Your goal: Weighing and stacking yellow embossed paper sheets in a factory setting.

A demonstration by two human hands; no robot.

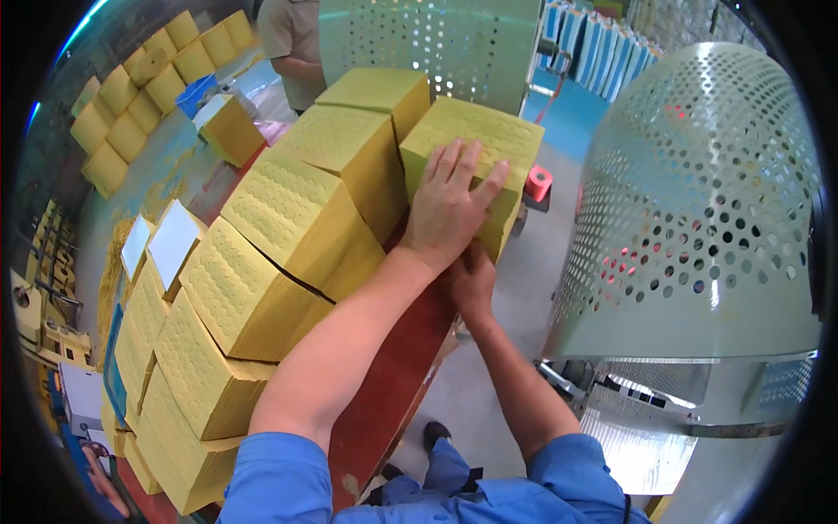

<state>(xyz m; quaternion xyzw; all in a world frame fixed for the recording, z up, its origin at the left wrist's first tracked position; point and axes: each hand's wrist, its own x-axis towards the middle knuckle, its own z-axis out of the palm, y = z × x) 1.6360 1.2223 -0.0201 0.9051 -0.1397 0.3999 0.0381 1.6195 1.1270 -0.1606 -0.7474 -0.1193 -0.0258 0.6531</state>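
Note:
A block-like stack of yellow paper point(476, 131) with an embossed top stands at the far end of a red table. My left hand point(449, 205) lies on its top and near side, with the fingers spread and flat against the paper. Below it, my right hand point(473, 284) is at the stack's lower near edge. Its fingers curl in there, partly hidden by the stack and my left hand. More stacks, such as one yellow paper stack point(288, 210) with a scalloped pattern, stand close together in rows left of my arms.
The red tabletop point(384, 367) runs beneath my left forearm. A pale green perforated guard point(698, 201) curves up on the right, and another perforated panel point(419, 44) rises behind the stacks. A person point(295, 48) stands beyond. Large yellow rolls point(127, 135) are piled at the far left.

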